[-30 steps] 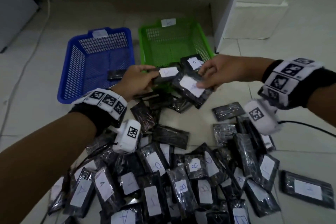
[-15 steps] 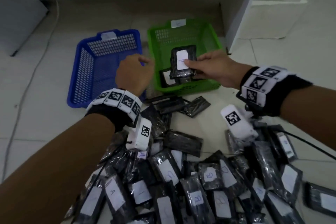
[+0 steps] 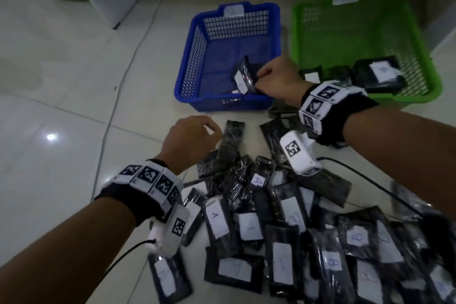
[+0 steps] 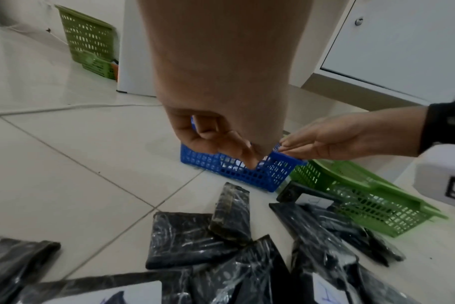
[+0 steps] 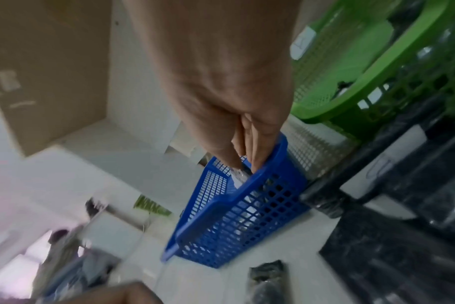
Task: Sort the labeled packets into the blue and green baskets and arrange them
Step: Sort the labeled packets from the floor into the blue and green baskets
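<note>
The packet (image 3: 243,78) in hand stands on edge, tilted, inside the blue basket (image 3: 190,61), near the front wall and toward the right corner, its white label facing left; what is written on it cannot be read. The right hand (image 3: 278,79) reaches over the basket's front rim and holds the packet at its right side, the fingers (image 5: 249,142) lying pressed together and pointing down into the basket, with the thumb hidden, so how firmly it is pinched cannot be told. To do this step well, I would lay the packet flat on the basket floor with the label up, push it square into a corner, and only then let go, since a packet left leaning on edge will likely tip and spoil any neat row. Starting rows from one corner should leave room for the many still to come. The left hand (image 3: 190,138) hovers just above the floor beside a dark packet (image 3: 232,140) at the top of the pile, fingers (image 4: 208,131) loosely curled and holding nothing; it is well placed to pick up the next one, and reading its label before lifting would save a wrong trip. The green basket (image 3: 424,57) to the right already holds a few packets along its near side. The pile (image 3: 283,229) of labeled packets on the tile floor looks large, so the sorting seems barely begun.
</note>
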Motion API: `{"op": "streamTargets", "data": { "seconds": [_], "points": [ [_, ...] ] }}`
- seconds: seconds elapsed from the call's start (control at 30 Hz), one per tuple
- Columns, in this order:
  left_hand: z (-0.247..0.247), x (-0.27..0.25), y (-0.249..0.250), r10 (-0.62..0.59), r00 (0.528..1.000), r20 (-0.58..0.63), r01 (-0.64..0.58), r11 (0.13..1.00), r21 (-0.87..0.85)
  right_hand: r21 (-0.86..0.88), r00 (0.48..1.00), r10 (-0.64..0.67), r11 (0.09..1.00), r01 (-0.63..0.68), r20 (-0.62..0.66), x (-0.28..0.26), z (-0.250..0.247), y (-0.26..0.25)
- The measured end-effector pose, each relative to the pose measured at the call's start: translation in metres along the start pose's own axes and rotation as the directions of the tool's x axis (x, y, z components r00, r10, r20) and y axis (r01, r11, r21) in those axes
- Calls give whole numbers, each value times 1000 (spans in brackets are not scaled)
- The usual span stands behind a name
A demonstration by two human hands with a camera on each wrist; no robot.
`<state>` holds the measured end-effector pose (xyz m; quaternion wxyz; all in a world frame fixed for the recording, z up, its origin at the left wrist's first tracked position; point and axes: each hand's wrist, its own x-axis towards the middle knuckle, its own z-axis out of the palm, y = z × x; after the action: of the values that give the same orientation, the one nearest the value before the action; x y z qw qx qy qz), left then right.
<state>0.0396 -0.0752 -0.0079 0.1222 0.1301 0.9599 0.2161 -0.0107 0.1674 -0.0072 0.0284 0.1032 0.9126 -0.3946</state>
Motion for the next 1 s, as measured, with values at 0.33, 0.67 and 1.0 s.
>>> {"op": "streamTargets", "data": {
  "seconds": [0.33,0.67,1.0],
  "points": [
    [62,-8,24,142,831,537,-258,955,147,-117,863,-373,894,432,341,-78,-8,40],
    [65,-10,35,-1,839,544,127,973,-195,-60,607,-238,902,428,758,-135,14,74],
    [-2,16,39,-144,984,101,175,738,-652,-38,638,-166,955,293,752,-126,7,72]
  ]
}}
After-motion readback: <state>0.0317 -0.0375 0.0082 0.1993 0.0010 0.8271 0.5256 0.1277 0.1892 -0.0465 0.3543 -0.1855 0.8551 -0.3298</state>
